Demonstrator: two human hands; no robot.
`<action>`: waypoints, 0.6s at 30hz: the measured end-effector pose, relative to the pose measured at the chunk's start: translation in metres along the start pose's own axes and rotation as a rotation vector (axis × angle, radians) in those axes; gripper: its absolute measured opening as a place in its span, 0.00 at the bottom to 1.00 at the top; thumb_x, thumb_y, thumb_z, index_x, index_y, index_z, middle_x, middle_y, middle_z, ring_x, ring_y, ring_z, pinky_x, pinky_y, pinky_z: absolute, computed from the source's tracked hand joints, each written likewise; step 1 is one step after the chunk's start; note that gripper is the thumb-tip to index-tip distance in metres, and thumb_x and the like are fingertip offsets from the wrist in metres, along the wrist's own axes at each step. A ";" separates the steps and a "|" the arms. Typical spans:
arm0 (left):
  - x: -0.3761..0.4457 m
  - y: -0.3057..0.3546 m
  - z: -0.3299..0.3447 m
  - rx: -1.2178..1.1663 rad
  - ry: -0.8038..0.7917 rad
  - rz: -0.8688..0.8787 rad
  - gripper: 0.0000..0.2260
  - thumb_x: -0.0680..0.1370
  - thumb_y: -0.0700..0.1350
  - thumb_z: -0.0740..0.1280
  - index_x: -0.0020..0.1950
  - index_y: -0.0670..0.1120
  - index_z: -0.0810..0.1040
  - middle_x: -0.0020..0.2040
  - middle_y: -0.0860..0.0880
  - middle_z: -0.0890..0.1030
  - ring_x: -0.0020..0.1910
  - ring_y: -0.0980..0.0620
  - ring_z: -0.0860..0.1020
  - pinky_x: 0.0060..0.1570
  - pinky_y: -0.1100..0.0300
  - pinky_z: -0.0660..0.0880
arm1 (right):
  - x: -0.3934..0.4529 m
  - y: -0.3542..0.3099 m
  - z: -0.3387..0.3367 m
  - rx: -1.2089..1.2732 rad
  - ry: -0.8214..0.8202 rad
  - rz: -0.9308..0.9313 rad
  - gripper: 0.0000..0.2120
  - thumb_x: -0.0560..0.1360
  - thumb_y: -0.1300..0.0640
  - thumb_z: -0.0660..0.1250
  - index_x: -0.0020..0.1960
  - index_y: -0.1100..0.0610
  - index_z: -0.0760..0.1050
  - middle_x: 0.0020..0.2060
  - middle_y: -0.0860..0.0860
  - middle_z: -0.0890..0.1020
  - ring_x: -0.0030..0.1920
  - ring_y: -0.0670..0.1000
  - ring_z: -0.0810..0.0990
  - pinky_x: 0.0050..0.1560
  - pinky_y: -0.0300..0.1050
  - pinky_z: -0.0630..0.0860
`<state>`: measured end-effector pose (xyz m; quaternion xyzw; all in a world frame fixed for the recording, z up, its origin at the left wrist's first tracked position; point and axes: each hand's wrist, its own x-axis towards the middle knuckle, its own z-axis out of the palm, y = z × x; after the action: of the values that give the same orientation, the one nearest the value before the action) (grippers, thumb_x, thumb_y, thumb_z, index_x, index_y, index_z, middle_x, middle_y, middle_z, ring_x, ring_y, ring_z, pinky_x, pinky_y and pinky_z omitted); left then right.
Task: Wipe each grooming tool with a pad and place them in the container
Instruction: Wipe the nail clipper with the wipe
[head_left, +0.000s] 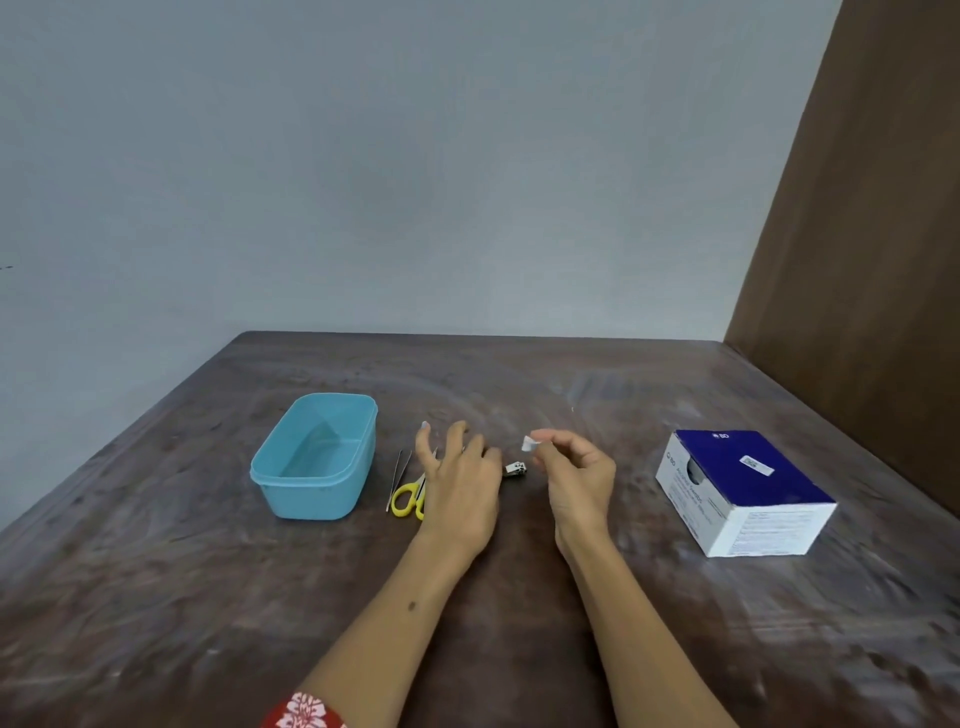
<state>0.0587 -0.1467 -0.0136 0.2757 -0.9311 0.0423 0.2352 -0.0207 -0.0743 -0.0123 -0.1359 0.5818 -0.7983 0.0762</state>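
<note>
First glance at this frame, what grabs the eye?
The two bare hands mid-table: the right hand pinches a small white pad, and the left hand spreads over the nail clipper, partly covering the yellow scissors and tweezers. Next the empty light-blue container to their left, then the blue-and-white box on the right.

A single wide-angle view looks from the person's head forward and down across the brown table (519, 623), close to it. It faces the far grey wall (363, 182), which fills the upper half, with a brown panel (872, 234) at the far right.
</note>
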 end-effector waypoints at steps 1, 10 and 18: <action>0.000 0.001 -0.002 -0.011 0.003 0.009 0.07 0.73 0.36 0.63 0.48 0.44 0.77 0.52 0.46 0.79 0.68 0.43 0.66 0.64 0.40 0.41 | 0.000 0.000 -0.001 -0.023 0.013 -0.007 0.11 0.68 0.70 0.69 0.35 0.56 0.81 0.31 0.50 0.81 0.33 0.43 0.76 0.39 0.35 0.74; -0.001 0.003 -0.009 -0.035 -0.018 0.053 0.13 0.72 0.35 0.62 0.55 0.46 0.76 0.54 0.47 0.77 0.64 0.44 0.66 0.64 0.44 0.48 | -0.003 -0.003 0.001 -0.063 0.061 -0.017 0.09 0.68 0.67 0.73 0.35 0.54 0.81 0.28 0.48 0.82 0.29 0.45 0.79 0.39 0.45 0.80; 0.002 0.002 -0.006 -0.784 0.248 -0.093 0.12 0.76 0.33 0.62 0.55 0.42 0.79 0.46 0.46 0.75 0.42 0.49 0.77 0.44 0.55 0.74 | -0.005 -0.003 0.001 -0.173 0.127 -0.101 0.08 0.68 0.64 0.73 0.36 0.51 0.80 0.31 0.50 0.83 0.33 0.50 0.82 0.42 0.50 0.81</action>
<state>0.0589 -0.1446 -0.0071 0.1998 -0.8279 -0.2932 0.4343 -0.0153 -0.0723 -0.0095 -0.1203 0.6444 -0.7550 -0.0129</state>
